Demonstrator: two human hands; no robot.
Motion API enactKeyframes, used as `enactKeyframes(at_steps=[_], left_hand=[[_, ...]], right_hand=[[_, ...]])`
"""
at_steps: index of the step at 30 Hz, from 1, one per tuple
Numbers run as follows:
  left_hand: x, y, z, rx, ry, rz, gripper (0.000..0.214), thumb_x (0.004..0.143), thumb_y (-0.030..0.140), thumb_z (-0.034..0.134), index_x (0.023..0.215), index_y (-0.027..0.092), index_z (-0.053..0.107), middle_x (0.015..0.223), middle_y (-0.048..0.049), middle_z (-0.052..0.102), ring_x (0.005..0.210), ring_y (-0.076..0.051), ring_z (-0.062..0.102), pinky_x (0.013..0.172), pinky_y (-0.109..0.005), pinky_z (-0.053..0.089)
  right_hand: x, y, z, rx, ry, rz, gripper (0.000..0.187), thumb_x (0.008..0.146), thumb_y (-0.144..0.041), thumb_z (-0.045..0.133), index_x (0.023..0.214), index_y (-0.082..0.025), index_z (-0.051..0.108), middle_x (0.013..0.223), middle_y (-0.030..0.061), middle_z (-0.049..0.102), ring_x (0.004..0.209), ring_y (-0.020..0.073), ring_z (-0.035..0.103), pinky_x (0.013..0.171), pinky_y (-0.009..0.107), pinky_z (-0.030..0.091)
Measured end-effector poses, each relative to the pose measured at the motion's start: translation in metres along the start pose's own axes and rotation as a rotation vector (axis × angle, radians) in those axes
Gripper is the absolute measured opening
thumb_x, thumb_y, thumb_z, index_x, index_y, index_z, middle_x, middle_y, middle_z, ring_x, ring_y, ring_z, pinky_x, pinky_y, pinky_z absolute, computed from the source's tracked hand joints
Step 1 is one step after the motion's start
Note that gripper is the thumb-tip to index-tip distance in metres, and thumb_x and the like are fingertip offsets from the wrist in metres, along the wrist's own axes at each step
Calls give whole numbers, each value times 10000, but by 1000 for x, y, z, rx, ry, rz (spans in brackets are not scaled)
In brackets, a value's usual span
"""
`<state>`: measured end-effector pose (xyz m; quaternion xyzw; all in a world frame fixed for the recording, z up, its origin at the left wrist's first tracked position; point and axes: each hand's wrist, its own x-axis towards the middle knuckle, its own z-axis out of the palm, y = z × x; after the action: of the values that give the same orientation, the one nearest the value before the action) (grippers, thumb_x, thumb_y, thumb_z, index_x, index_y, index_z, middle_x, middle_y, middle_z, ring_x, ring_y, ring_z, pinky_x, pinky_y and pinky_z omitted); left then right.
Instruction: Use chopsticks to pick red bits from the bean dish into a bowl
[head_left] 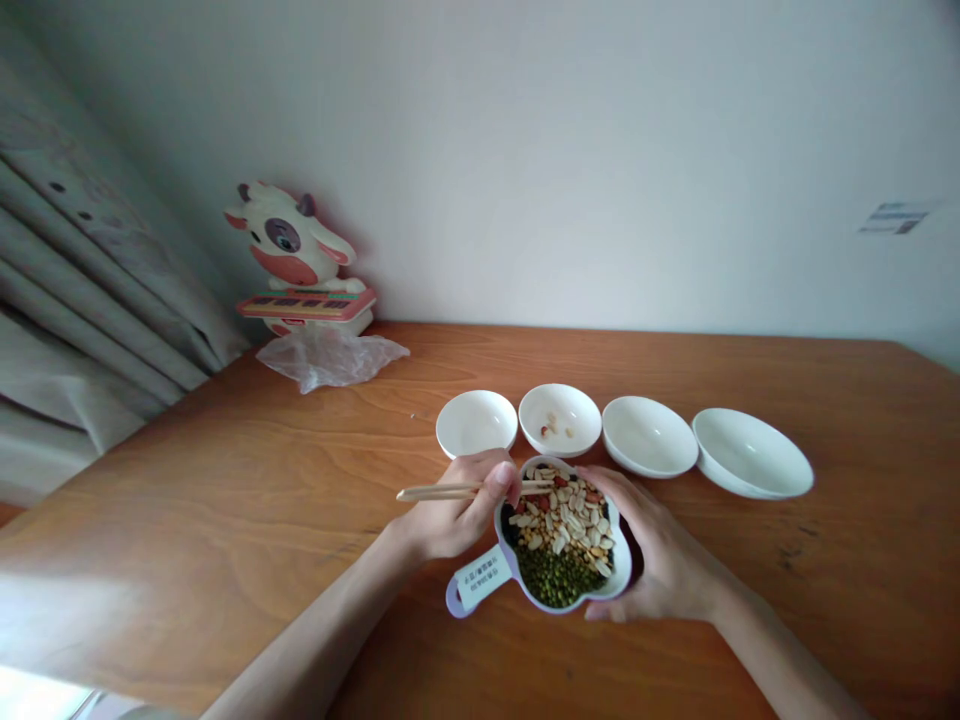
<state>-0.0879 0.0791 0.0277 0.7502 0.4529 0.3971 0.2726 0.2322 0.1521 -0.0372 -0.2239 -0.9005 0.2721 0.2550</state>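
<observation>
My left hand [457, 507] is shut on a pair of wooden chopsticks [439, 492], whose tips reach over the rim into a lilac flower-shaped dish [501, 530]. My right hand [656, 548] grips the dish's right side. The dish holds pale seeds and peanuts [561, 525] mixed with red beans, and a heap of green mung beans [551, 577] lies at its near side. A white label [480, 578] covers its short handle. Just beyond the dish stand several white bowls in a row. The second bowl from the left [559, 420] holds a few beans; the nearest to my left hand [476, 423] shows none.
Everything rests on a wooden table [225, 490]. A cow-shaped toy [289, 245] and a crumpled clear plastic bag [328, 360] sit at the far left corner, against a white wall [570, 170]. A grey curtain [82, 260] hangs past the table's left side.
</observation>
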Motion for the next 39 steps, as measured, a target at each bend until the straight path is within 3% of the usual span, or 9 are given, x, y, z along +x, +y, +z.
enactKeyframes(at_steps=[4,15,20,39], left_hand=[[0,3,1,-11,-57,1,732,1213,659,210,895,198,682,855,-58,701,802,-199,652,805,-333,538],[4,7,6,-46,-34,29,739,1216,652,200,843,196,648,821,-42,675,786,-198,631,807,-343,522],[6,1,8,-26,-58,15,775,1197,698,179,850,198,659,833,-58,696,792,-213,640,796,-359,531],[6,-8,13,34,-29,116,725,1219,625,203,817,205,636,788,-52,679,754,-198,634,811,-359,552]], right_hand=[[1,1,0,-42,13,-19,1432,633,-752,1020,1768,-310,269,1724,222,522,1526,519,586,1245,713,531],[0,-1,-2,-61,55,-22,1340,659,-681,1020,1744,-306,329,1702,188,574,1477,489,645,1225,671,560],[0,0,-3,-45,40,-21,1312,656,-680,1020,1721,-300,355,1688,195,577,1475,491,641,1227,683,550],[-2,1,-1,-42,48,-31,1282,678,-647,1016,1722,-303,358,1679,204,571,1472,490,637,1208,676,561]])
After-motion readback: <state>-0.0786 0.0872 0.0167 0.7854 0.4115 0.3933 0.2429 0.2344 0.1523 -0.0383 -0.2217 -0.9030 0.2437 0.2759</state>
